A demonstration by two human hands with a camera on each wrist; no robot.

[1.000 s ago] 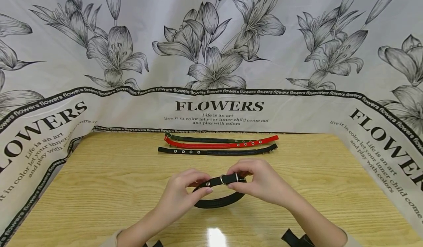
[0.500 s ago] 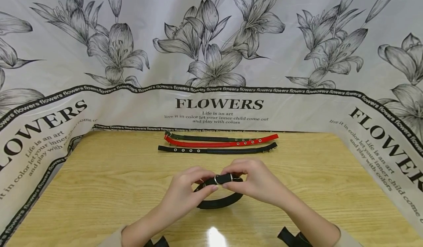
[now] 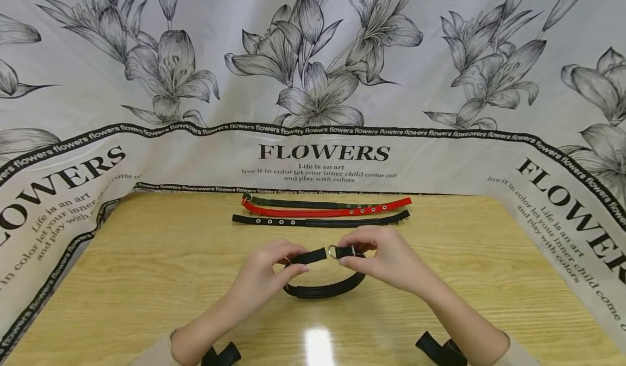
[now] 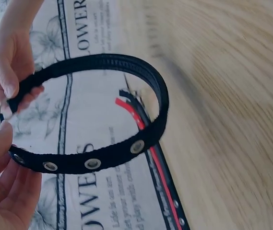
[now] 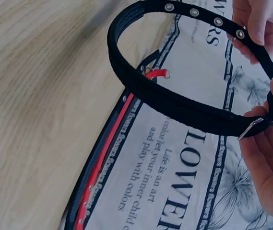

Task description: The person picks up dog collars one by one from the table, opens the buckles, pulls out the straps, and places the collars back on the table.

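A black collar with metal eyelets is bent into a loop above the table, its two ends facing each other. My left hand pinches the eyelet end, whose plain tip points right, close to a metal D-ring. My right hand pinches the buckle end between thumb and fingers. In the right wrist view a metal buckle shows beside the right fingers. The left wrist view shows a row of eyelets running away from the left fingertips.
Behind the hands lie a red collar, a dark green collar and another black collar, stretched out side by side on the wooden table. A flower-printed cloth hangs at the back and sides.
The collar's eyelet end, which overlapped the D-ring earlier, now stands apart from it with its tip showing. Both hands have moved slightly away from each other and up in view.
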